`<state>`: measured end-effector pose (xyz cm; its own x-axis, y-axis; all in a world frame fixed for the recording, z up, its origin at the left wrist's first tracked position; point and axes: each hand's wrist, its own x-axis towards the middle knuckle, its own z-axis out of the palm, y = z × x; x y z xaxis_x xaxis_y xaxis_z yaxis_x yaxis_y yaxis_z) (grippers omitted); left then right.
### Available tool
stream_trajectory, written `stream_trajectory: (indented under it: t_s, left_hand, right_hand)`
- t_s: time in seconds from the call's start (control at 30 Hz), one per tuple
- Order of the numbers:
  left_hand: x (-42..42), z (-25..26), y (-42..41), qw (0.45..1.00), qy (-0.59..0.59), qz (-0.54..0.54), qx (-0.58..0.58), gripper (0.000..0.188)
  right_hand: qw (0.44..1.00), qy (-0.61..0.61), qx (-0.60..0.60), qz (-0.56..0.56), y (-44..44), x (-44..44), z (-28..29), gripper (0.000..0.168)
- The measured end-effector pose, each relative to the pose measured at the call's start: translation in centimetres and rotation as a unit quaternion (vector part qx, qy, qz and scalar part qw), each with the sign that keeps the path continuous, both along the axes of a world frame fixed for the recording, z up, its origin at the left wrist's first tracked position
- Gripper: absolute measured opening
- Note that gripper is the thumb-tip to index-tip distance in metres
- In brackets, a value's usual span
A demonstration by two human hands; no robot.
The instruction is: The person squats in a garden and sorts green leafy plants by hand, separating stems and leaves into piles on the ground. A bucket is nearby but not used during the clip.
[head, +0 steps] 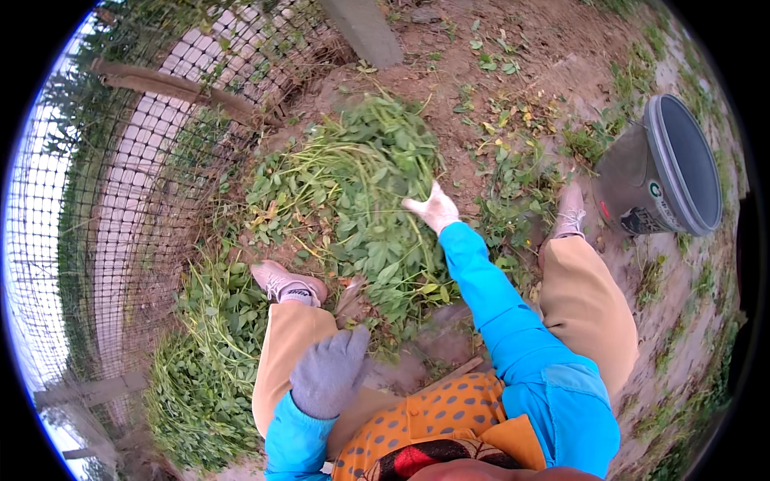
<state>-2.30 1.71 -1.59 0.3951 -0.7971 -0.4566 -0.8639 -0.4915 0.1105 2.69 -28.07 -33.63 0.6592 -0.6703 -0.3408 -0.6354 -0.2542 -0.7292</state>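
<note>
My right hand [434, 207], in a pale glove, reaches to the right edge of a heap of cut green leafy plants [361, 174]. Its thumb and forefinger are spread beside the stems, and nothing shows gripped between them. My left hand [331, 373] wears a grey knit glove and is held close over my left leg. Only its back is visible; the curled fingertips are hidden, as is anything under them. Long stems and leaves of the heap spread over the soil between my feet.
Another plant pile [204, 373] lies to my left, beside black mesh fencing [144, 180]. A concrete post [367, 33] rises ahead, and a wooden stake [174, 87] leans at the fence. A grey plastic bucket [625, 168] stands tilted in view beyond my right shoe [569, 210].
</note>
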Motion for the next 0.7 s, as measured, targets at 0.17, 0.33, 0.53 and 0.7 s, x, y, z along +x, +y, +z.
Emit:
stream_trajectory:
  t_s: [0.17, 0.33, 0.53, 0.7]
  left_hand:
    - [1.1, -1.6, -3.1, 0.997, 0.028, -0.04, -0.057, 0.053]
    - [8.1, -10.8, -3.5, 0.969, 0.129, 0.125, -0.17, 0.069]
    - [19.2, -28.1, -2.8, 0.766, 0.222, 0.533, -0.283, 0.079]
    - [13.8, -37.8, -8.3, 0.786, 0.217, 0.498, -0.294, 0.058]
  right_hand:
    - [0.97, -0.159, 0.176, -0.057, -1.0, -0.6, -4.7, 0.101]
    - [0.924, -0.086, 0.37, -0.048, -3.3, -2.5, -0.6, 0.084]
    - [0.893, -0.062, 0.443, -0.042, -0.7, -3.3, 3.2, 0.088]
    - [0.916, -0.028, 0.393, -0.076, -1.1, -7.4, 3.1, 0.083]
